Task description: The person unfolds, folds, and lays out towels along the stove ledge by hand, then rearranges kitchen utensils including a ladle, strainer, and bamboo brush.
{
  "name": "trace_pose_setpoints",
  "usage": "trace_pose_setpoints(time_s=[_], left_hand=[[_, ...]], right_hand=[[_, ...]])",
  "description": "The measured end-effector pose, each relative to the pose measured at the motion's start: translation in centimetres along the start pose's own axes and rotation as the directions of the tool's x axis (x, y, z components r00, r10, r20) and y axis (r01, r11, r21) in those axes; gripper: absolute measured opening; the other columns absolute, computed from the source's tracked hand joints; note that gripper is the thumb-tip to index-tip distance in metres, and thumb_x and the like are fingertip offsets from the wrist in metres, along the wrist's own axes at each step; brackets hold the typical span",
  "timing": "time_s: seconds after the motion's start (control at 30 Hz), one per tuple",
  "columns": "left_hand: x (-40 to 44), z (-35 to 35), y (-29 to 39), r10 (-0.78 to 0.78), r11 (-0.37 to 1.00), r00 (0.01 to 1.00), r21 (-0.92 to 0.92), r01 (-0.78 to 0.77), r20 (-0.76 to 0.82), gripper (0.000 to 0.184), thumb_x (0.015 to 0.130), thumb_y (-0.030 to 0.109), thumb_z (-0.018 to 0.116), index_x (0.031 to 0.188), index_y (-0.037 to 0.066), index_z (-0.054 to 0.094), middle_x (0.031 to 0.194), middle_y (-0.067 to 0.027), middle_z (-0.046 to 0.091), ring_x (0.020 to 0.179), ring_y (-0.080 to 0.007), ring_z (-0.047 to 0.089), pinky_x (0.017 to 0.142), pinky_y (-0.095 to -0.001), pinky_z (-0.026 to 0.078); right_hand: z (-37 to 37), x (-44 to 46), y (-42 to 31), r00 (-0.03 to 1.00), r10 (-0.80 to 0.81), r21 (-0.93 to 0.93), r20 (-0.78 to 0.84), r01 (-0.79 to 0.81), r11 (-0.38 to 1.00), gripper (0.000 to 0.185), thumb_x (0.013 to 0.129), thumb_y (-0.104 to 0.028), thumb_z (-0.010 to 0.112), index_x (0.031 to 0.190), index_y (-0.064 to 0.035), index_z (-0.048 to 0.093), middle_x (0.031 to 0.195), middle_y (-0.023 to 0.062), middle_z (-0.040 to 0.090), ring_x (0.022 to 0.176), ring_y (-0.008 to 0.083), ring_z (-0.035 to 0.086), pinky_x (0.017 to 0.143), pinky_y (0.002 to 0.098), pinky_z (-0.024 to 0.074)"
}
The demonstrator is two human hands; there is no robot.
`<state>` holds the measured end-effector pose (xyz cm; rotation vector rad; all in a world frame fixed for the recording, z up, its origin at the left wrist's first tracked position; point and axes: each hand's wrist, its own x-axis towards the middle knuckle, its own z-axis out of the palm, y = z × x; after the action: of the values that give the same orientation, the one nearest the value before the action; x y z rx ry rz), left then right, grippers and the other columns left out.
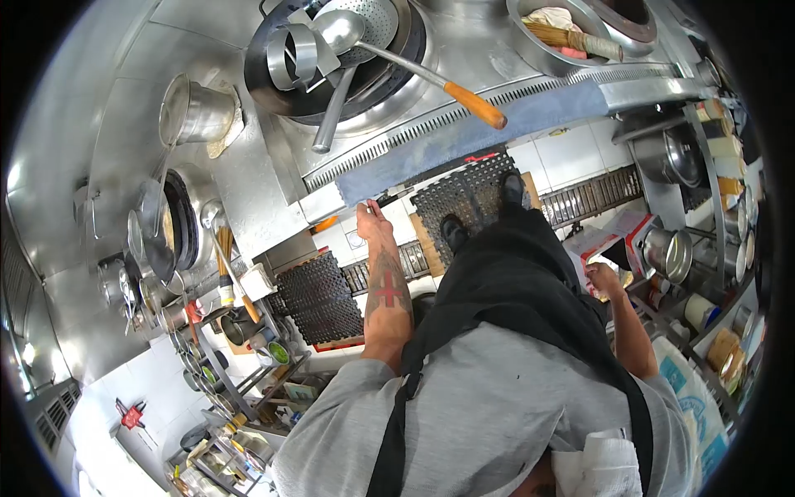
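Observation:
My left hand [374,222] reaches forward to the stove's front edge, just under a blue-grey strip [472,132]. Its fingers are bent together there; what they grip, if anything, is hidden. Down at my right side, my right hand [603,278] has curled fingers beside a red and white cardboard box [617,236]. Whether it holds something cannot be made out. On the stove ahead sits a black wok [273,95]. Resting in it are a ladle [339,31] with an orange handle [474,104], a perforated strainer [377,21] and a metal ring [292,56].
A metal pot [189,112] stands on the left counter. At the back right, a steel basin [542,51] holds a bamboo brush [571,39]. Black rubber mats [319,298] and a drain grate [596,195] cover parts of the floor. Shelves with pots and containers [727,356] line the right.

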<state>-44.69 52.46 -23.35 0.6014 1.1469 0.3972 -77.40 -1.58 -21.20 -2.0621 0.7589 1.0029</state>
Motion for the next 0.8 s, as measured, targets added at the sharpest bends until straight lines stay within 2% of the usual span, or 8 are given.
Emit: trace_pose_setpoints(time_s=[0.2,0.3,0.33,0.4,0.53,0.67,0.73,0.8], left_hand=[[5.1,-1.0,-3.9,-0.038,0.977,0.999,-0.208,0.037,-0.002,0.021,0.085,0.003,0.064,0.096,-0.011,0.053,0.105,-0.0159,0.056,0.089,-0.0249,0.062,0.075,-0.0264,0.065],[7.4,-1.3,-5.4,-0.073,0.986,0.987,-0.160,0.050,-0.144,0.020,0.088,0.008,0.064,0.094,-0.008,0.055,0.096,-0.0136,0.056,0.086,-0.0205,0.058,0.072,-0.0238,0.062],[11.3,-3.9,-6.7,0.187,0.958,0.975,0.197,-0.209,0.123,0.019,0.089,0.011,0.064,0.097,-0.005,0.056,0.095,-0.0114,0.056,0.085,-0.0189,0.057,0.068,-0.0230,0.059],[9.7,-2.2,-6.9,-0.136,0.987,0.991,-0.087,0.136,0.004,0.021,0.092,0.020,0.065,0.105,0.005,0.059,0.095,-0.0057,0.059,0.083,-0.0163,0.055,0.060,-0.0236,0.051],[6.1,-0.1,-7.2,-0.144,0.956,0.973,0.228,0.184,-0.180,0.026,0.096,0.025,0.061,0.112,0.006,0.058,0.110,-0.0064,0.059,0.095,-0.0231,0.060,0.077,-0.0365,0.054],[5.3,-1.5,-7.3,-0.153,0.978,0.984,0.128,0.164,-0.090,0.030,0.100,0.024,0.054,0.124,0.006,0.054,0.128,-0.0067,0.055,0.111,-0.0289,0.059,0.090,-0.0475,0.052],[3.9,-2.8,-6.6,-0.109,0.964,0.992,0.239,0.120,-0.060,0.041,0.103,0.023,0.046,0.141,0.008,0.043,0.138,-0.0081,0.050,0.118,-0.0272,0.056,0.095,-0.0509,0.050],[3.1,-4.0,-5.8,-0.120,0.953,0.991,0.272,0.133,-0.063,0.043,0.103,0.022,0.045,0.143,0.008,0.041,0.144,-0.0102,0.047,0.119,-0.0271,0.055,0.096,-0.0521,0.049]], right_hand=[[-7.5,7.2,2.6,0.990,-0.094,-0.136,0.103,0.108,0.985,0.032,0.090,-0.011,0.053,0.115,0.0006,0.069,0.087,0.0137,0.072,0.072,0.0199,0.073,0.053,0.0329,0.0562],[-12.2,9.6,1.7,0.995,-0.097,-0.139,0.014,0.098,0.985,0.035,0.087,-0.018,0.054,0.113,0.0009,0.069,0.087,0.0209,0.073,0.069,0.0297,0.073,0.073,0.0390,0.0586],[-14.2,9.4,0.3,0.999,-0.039,-0.066,-0.002,0.038,0.997,0.035,0.088,-0.019,0.054,0.112,0.0015,0.069,0.088,0.0205,0.073,0.069,0.0318,0.073,0.075,0.0398,0.0585],[-17.3,10.1,-0.5,0.998,-0.062,-0.211,0.012,0.063,0.975,0.035,0.088,-0.018,0.055,0.111,0.0036,0.069,0.100,0.0186,0.073,0.082,0.0335,0.073,0.083,0.0403,0.0570],[-21.2,15.9,4.2,0.938,-0.346,-0.321,-0.004,0.326,0.889,0.037,0.088,-0.011,0.054,0.119,0.0060,0.066,0.093,0.0180,0.073,0.071,0.0234,0.073,0.056,0.0341,0.0585],[-22.6,17.0,3.3,0.884,-0.430,-0.440,0.184,0.465,0.768,0.035,0.087,-0.011,0.054,0.114,0.0077,0.066,0.097,0.0197,0.072,0.071,0.0258,0.074,0.060,0.0368,0.0606],[-22.3,17.0,2.1,0.945,-0.323,-0.279,0.060,0.326,0.903,0.035,0.086,-0.011,0.056,0.113,0.0077,0.066,0.096,0.0198,0.072,0.073,0.0267,0.074,0.069,0.0380,0.0609],[-23.2,18.0,2.5,0.776,-0.579,-0.567,0.250,0.602,0.563,0.034,0.086,-0.010,0.055,0.114,0.0047,0.067,0.092,0.0179,0.073,0.076,0.0275,0.074,0.075,0.0387,0.0592]])
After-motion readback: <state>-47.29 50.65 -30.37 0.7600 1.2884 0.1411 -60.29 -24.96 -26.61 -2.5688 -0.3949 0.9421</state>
